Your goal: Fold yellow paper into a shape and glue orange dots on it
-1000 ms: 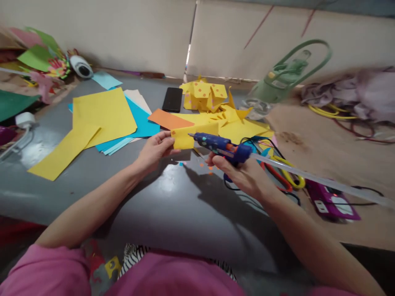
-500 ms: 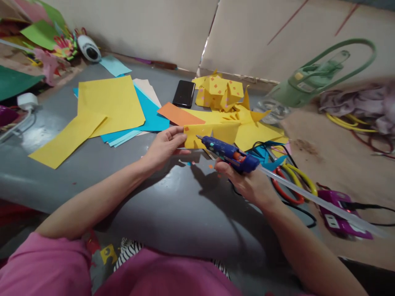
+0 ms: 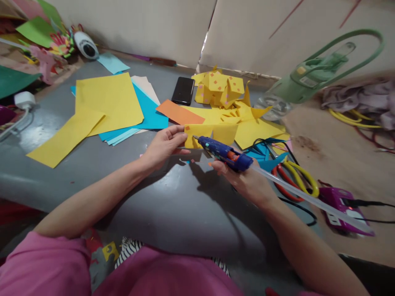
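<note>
My left hand pinches the left end of a folded yellow paper strip, which has a small orange square near that end. A blue hot glue gun is gripped in my right hand, its metal nozzle pointing left over the face of the strip. Whether the nozzle touches the paper I cannot tell. A long clear glue stick sticks out of the gun's back. Beyond the strip lie an orange paper piece and spotted yellow folded paper shapes.
Yellow sheets and blue paper lie at the left. A black phone rests at the back. On the right are a green-topped bottle, scissors with red and yellow handles, cables and a purple power strip.
The glue gun has shifted slightly left, its nozzle nearer the orange square. My left hand still pinches the strip in about the same place.
</note>
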Demonstrator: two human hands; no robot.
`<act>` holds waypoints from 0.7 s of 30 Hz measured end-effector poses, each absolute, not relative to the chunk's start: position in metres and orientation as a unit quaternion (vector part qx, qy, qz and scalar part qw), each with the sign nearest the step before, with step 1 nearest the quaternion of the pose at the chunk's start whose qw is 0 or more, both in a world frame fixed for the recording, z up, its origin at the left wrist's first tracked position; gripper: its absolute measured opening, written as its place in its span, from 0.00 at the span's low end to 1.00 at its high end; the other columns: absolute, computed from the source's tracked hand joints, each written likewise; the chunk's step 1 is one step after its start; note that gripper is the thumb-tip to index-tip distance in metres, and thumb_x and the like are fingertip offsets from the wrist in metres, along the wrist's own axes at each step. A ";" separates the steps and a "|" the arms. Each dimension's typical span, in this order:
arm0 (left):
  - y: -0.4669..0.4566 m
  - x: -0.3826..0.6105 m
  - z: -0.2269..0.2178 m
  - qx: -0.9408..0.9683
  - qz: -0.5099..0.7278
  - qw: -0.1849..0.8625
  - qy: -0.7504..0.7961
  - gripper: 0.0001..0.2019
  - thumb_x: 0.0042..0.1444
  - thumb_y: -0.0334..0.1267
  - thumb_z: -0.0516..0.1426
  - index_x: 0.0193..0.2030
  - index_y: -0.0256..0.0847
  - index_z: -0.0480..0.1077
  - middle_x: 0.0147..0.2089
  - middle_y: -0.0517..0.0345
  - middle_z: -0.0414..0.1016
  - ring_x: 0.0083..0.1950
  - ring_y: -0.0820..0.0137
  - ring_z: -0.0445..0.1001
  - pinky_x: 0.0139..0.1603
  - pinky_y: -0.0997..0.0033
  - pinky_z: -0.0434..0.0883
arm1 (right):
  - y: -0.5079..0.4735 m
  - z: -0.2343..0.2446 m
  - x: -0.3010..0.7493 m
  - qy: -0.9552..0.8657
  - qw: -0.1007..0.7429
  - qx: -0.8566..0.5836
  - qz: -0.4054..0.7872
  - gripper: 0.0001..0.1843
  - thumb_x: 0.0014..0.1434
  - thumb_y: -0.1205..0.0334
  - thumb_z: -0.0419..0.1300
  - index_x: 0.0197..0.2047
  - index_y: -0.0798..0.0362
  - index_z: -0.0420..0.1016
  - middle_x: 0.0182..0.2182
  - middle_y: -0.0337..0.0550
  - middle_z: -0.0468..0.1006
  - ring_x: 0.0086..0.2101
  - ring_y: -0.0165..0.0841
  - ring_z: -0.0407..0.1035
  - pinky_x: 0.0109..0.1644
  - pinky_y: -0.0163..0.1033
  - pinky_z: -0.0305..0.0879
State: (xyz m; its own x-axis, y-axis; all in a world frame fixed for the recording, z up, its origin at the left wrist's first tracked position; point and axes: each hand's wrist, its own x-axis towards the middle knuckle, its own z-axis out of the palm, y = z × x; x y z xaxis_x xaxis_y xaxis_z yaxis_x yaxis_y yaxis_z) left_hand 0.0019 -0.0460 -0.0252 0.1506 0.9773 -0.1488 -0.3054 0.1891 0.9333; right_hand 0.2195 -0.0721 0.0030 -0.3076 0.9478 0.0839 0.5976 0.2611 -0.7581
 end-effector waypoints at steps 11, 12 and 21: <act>-0.047 0.002 -0.023 0.398 0.488 0.645 0.433 0.09 0.60 0.34 0.59 0.47 0.38 0.74 0.49 0.53 0.82 0.42 0.72 0.81 0.37 0.77 0.78 | -0.072 0.003 0.220 -0.747 0.255 -0.533 0.305 0.25 0.58 0.34 0.60 0.31 0.49 0.69 0.24 0.38 0.72 0.24 0.32 0.64 0.28 0.39 0.59; -0.047 0.002 -0.023 0.400 0.487 0.643 0.435 0.09 0.60 0.34 0.59 0.47 0.38 0.74 0.48 0.53 0.81 0.42 0.72 0.81 0.37 0.77 0.78 | -0.072 0.003 0.221 -0.747 0.254 -0.534 0.303 0.25 0.58 0.34 0.60 0.31 0.49 0.69 0.24 0.38 0.72 0.25 0.32 0.64 0.28 0.39 0.59; -0.047 0.003 -0.021 0.391 0.489 0.646 0.436 0.09 0.60 0.34 0.59 0.46 0.39 0.75 0.48 0.54 0.82 0.42 0.72 0.81 0.36 0.77 0.78 | -0.073 0.003 0.220 -0.742 0.254 -0.537 0.310 0.24 0.58 0.35 0.61 0.31 0.49 0.67 0.22 0.36 0.71 0.23 0.31 0.63 0.28 0.39 0.57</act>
State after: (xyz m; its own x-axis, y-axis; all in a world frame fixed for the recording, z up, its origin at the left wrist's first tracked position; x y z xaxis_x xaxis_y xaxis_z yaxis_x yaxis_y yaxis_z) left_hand 0.0029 -0.0468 -0.0214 0.1418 0.9731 -0.1817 -0.2899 0.2164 0.9323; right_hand 0.2196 -0.0727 0.0034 -0.2942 0.9548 0.0431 0.6403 0.2304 -0.7327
